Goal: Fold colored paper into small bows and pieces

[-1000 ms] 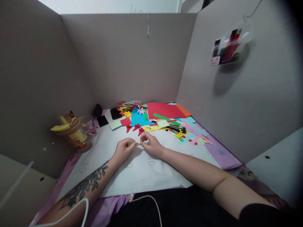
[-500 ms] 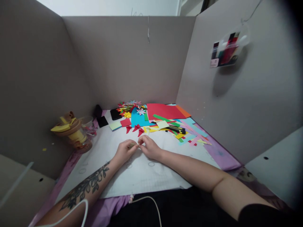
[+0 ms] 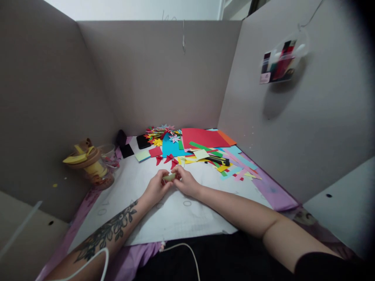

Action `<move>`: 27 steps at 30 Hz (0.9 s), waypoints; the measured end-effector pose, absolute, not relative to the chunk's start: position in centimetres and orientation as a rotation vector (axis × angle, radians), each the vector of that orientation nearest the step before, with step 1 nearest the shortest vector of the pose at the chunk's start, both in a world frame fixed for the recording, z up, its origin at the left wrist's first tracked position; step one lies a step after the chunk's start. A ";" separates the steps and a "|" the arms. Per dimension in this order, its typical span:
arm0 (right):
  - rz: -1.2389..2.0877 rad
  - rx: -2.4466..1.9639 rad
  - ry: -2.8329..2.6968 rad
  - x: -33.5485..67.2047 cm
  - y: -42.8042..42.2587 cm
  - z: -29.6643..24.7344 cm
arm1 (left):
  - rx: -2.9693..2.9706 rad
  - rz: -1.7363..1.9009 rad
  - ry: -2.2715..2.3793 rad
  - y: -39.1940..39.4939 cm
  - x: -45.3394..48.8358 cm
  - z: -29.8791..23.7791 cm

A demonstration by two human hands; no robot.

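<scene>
A small pale green piece of paper [image 3: 169, 177] spans the gap between my hands, just above the white sheet. My left hand [image 3: 156, 186] grips its left end with thumb and fingers. On the other end, my right hand [image 3: 185, 181] pinches it, the fingertips partly hiding it. How the paper is folded is too small to make out. Just beyond my fingers lie several folded red paper pieces [image 3: 169, 158]. A pale yellow-green square [image 3: 201, 154] rests on the strips behind my right hand.
White sheet [image 3: 117, 203] covers the table. Behind are folded paper stars [image 3: 158, 142], red paper [image 3: 202, 137], a cutter knife [image 3: 218, 160] and coloured strips [image 3: 240, 158]. A brown-yellow cup [image 3: 95, 168] stands left. Grey panels [image 3: 161, 74] enclose three sides. A white cable [image 3: 108, 257] crosses my left forearm.
My hands have shifted slightly, with the fingers more raised and parted. The pale green paper, mostly hidden in my left hand before, now shows between both hands.
</scene>
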State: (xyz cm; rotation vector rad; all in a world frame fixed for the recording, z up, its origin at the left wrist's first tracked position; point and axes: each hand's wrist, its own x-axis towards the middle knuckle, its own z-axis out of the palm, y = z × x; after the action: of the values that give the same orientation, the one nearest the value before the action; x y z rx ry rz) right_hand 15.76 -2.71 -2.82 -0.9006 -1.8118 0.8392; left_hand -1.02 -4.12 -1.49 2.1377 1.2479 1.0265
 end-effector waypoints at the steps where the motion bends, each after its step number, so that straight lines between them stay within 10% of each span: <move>1: 0.917 -0.900 -1.741 15.7 -2.6 -2.8 | 2.110 1.060 1.253 -4.1 -1.0 -1.4; 10: 1.258 -0.772 -1.419 15.3 -1.9 -2.4 | 1.888 1.080 1.205 -3.6 -1.1 -1.2; 27: 0.893 -0.915 -1.668 15.9 -2.4 -2.3 | 2.226 1.217 1.148 -4.3 -1.7 -0.8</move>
State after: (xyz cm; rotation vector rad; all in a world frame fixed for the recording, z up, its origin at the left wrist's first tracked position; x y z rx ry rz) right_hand 15.91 -2.41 -2.25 -0.9155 -1.6684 0.8935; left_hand -1.70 -4.26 -0.83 2.2261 1.1475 1.2174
